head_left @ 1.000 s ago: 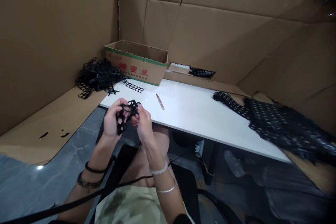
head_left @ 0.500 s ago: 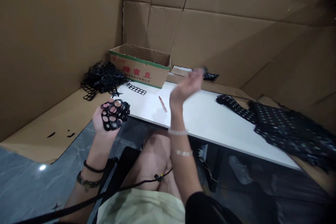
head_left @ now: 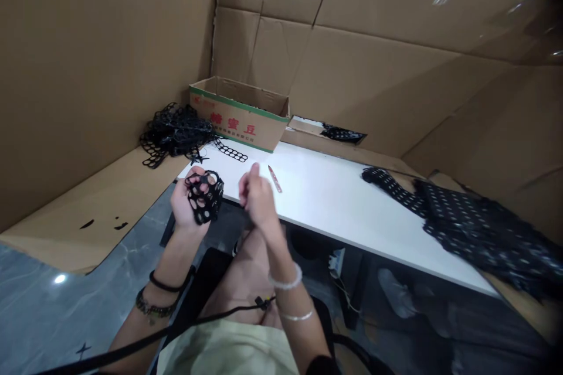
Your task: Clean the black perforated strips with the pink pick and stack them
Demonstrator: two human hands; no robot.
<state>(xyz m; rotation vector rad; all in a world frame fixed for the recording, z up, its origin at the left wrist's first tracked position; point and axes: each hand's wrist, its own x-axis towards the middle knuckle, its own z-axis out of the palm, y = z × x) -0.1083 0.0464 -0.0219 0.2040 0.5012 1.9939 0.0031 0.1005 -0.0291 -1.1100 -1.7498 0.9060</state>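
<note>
My left hand (head_left: pixel 187 205) is closed around a black sheet with round holes (head_left: pixel 206 196), held folded above the near left edge of the table. Pale discs seem to sit in some holes, though I cannot tell for sure. To its right, a short way off, my right hand (head_left: pixel 260 193) is blurred, its thumb up and fingers partly curled; whether anything is in them cannot be made out. Just beyond the right hand a pointed, patterned knife-like tool (head_left: pixel 275 179) lies on the white table (head_left: pixel 325 187).
A printed cardboard box (head_left: pixel 237 124) stands at the back left. Beside it lies a tangled heap of black holed strips (head_left: pixel 173 135), with one strip (head_left: pixel 231 149) trailing onto the table. Black dotted sheets (head_left: pixel 479 217) are piled at the right. Cardboard walls (head_left: pixel 373 58) enclose the table.
My right hand has come down and left from near the slot in the back wall, where a small dark thing was at its fingertips. My left hand has shifted slightly right, turning the sheet.
</note>
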